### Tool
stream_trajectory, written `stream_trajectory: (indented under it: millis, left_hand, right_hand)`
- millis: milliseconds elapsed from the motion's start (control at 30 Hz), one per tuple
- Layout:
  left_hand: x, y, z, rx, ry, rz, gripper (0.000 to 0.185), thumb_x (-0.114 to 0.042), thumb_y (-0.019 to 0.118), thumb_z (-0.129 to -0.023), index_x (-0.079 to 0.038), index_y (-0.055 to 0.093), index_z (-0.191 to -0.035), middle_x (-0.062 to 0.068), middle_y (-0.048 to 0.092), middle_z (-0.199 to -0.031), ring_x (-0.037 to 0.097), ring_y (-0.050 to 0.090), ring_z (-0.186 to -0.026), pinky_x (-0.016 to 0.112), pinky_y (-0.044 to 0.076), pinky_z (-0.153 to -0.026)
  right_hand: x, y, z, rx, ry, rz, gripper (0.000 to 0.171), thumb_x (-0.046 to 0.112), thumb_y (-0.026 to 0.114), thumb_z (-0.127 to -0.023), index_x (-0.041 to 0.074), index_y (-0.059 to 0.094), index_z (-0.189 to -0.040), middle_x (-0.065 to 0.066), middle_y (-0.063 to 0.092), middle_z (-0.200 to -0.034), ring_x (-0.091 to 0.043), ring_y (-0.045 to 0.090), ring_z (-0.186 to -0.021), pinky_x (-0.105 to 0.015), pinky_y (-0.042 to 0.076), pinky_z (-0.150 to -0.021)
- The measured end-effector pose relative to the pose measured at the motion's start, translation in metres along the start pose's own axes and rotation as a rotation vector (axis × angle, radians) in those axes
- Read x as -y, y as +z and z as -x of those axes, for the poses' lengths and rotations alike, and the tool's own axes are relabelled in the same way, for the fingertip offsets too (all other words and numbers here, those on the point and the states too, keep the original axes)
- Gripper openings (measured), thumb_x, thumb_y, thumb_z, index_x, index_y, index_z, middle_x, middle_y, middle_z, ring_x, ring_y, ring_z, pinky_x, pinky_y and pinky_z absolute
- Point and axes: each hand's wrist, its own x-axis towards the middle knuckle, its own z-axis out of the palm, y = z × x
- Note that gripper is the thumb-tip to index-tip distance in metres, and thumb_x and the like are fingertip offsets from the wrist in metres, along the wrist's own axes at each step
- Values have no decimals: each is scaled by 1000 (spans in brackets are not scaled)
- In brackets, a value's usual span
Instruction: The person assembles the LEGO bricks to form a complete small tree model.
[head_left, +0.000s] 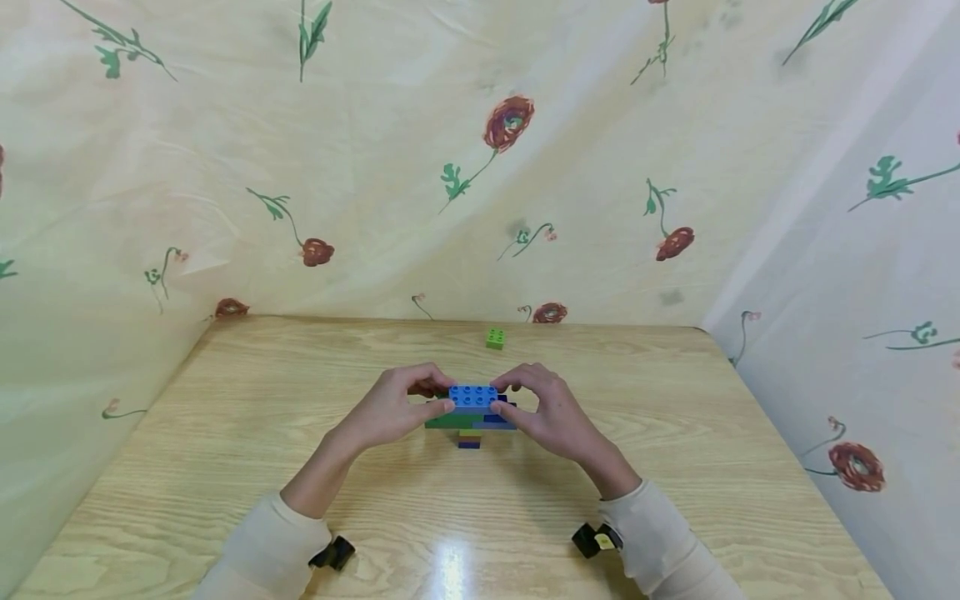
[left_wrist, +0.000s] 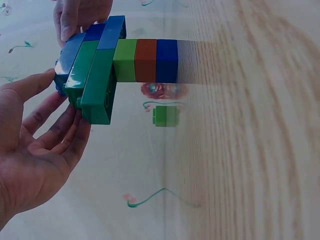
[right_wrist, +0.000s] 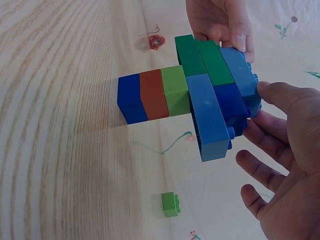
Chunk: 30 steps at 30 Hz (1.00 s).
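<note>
A light blue brick (head_left: 473, 396) with two rows of studs sits on top of a toy-brick build in the middle of the table. My left hand (head_left: 382, 408) pinches its left end between thumb and fingers, and my right hand (head_left: 555, 412) pinches its right end. Under it lie green bricks (right_wrist: 215, 62) on the left, with a dark blue brick (right_wrist: 230, 102) and another light blue brick (right_wrist: 207, 110) on the right. These wide layers rest on a narrow column of a lime brick (left_wrist: 125, 60), an orange-brown brick (left_wrist: 146, 60) and a dark blue bottom brick (left_wrist: 167, 60).
A single lime green brick (head_left: 495, 338) stands behind the build, near the back edge of the wooden table (head_left: 300, 350). Flower-printed cloth (head_left: 375, 167) hangs behind and along the sides. Black devices are strapped at both wrists.
</note>
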Motion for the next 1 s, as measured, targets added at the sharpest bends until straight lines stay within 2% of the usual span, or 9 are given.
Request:
stream_trajectory:
  millis: [367, 567, 600, 833, 1000]
  left_hand:
    - [1, 0, -1, 3, -7, 7, 18, -20, 73, -97, -18, 72, -115, 0, 73, -108, 17, 66, -98, 53, 53, -102]
    - [2, 1, -1, 2, 3, 20, 18, -20, 73, -97, -18, 72, -115, -1, 72, -108, 17, 66, -98, 55, 52, -102]
    - [2, 1, -1, 2, 5, 20, 19, -20, 73, -97, -18, 72, -116, -1, 72, -108, 17, 66, -99, 55, 52, -102]
    - [2, 2, 1, 5, -7, 16, 20, -22, 73, -97, -19, 72, -117, -1, 72, -110, 17, 66, -99, 52, 52, -102]
    - [1, 1, 1, -2, -8, 5, 20, -22, 73, -97, -19, 72, -117, -1, 72, -110, 17, 66, -100, 53, 52, -102]
  right_hand:
    - [-2, 1, 0, -3, 3, -18, 23, 22, 79, -93, 18, 75, -115, 2, 74, -112, -30, 63, -106, -40, 49, -92]
    - [-2, 1, 1, -10, -4, -26, 23, 23, 79, -93, 17, 75, -115, 1, 74, -112, -31, 62, -105, -51, 49, -93]
    - [-2, 1, 1, -14, -4, -25, 23, 22, 79, -93, 17, 75, -115, 1, 74, -112, -30, 62, -105, -52, 49, -93]
    - [-2, 3, 5, -12, 42, -31, 23, 24, 78, -94, 21, 73, -116, 6, 71, -108, -15, 57, -101, -39, 47, -87]
    - [-1, 3, 4, -14, 36, -35, 24, 23, 77, -94, 20, 72, -117, 5, 70, -107, -12, 56, -100, -43, 50, -86]
